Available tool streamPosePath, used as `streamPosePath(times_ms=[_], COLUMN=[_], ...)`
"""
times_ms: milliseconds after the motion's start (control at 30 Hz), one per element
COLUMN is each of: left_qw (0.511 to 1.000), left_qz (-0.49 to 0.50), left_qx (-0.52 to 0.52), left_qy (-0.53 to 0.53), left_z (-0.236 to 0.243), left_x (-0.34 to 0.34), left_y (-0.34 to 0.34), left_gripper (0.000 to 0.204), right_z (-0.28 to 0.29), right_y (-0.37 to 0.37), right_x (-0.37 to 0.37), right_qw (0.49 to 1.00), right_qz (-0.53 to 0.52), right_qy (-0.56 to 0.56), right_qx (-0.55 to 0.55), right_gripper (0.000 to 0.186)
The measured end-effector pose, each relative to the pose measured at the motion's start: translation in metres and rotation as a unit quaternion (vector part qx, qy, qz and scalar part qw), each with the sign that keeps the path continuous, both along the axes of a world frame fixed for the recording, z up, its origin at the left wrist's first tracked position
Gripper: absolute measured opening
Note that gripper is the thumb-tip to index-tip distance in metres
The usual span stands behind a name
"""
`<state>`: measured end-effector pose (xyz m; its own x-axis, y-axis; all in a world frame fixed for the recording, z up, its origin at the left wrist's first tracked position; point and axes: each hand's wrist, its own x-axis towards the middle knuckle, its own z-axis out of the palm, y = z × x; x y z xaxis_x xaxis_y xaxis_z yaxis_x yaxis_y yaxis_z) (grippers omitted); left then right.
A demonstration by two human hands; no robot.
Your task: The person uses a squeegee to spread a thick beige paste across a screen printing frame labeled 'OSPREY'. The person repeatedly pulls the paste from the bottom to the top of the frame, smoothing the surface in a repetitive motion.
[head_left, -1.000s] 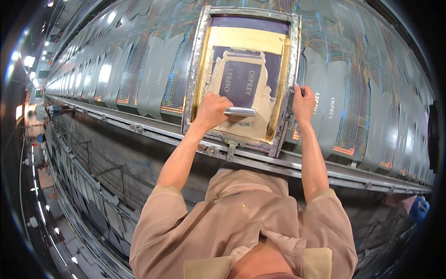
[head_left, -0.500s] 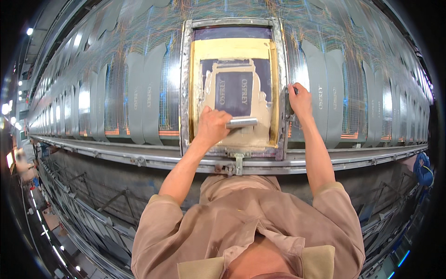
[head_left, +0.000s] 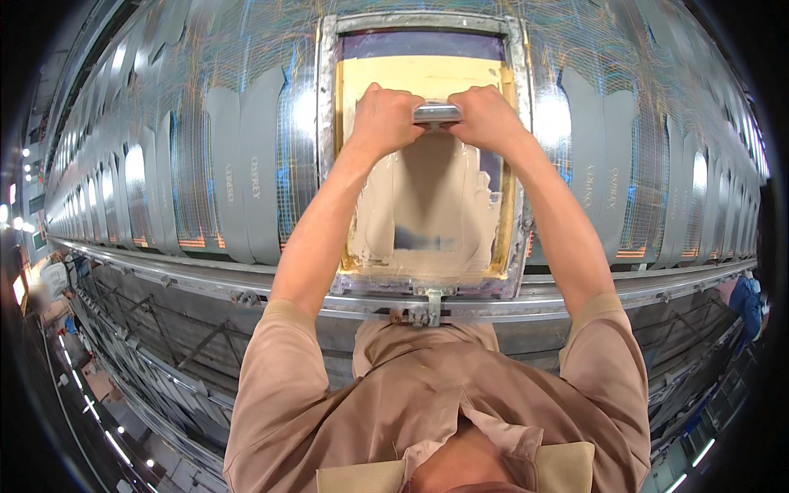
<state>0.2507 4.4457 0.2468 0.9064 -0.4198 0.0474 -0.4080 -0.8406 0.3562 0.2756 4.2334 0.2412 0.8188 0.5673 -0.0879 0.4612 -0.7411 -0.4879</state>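
Note:
Both hands grip a metal-handled squeegee (head_left: 436, 113) across the far part of a printing screen. My left hand (head_left: 385, 122) is closed on its left end, and my right hand (head_left: 488, 120) is closed on its right end. Beneath them, the screen frame (head_left: 327, 103) has worn metal sides and yellow edging around its mesh. Beige ink (head_left: 382, 209) coats much of the mesh on my side of the squeegee, with a darker patch left showing near the lower middle. The squeegee's blade is mostly hidden by fingers and shadow.
Flat grey shaped pieces (head_left: 263, 164) lie in rows on both sides, over a table surface with coloured lines. A metal rail (head_left: 575, 304) runs along the near edge, with a clamp (head_left: 433, 306) under the screen. A person in blue (head_left: 746, 304) is at the far right.
My right hand has left the frame's right side and now grips the squeegee beside my left. The squeegee has moved to the mesh's far part, and beige ink covers most of the dark central panel.

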Motion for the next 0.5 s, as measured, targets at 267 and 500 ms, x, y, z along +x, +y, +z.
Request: streamPosePath(times_ms=[267,500], left_qw=[0.999,0.998], left_qz=[-0.009,-0.018], left_qx=[-0.053,-0.012], left_qy=[0.002,-0.066], left_z=[-0.005,0.000], left_x=[-0.175,-0.099], left_y=[-0.002,0.001], left_gripper=[0.015,0.023], right_z=[-0.002,0.000], right_y=[-0.011,-0.012], right_x=[-0.174,-0.098], right_qw=[0.998,0.999], right_qz=[0.037,0.035], right_qy=[-0.025,-0.026], right_qx=[0.044,0.008], right_gripper=[0.023,0.022])
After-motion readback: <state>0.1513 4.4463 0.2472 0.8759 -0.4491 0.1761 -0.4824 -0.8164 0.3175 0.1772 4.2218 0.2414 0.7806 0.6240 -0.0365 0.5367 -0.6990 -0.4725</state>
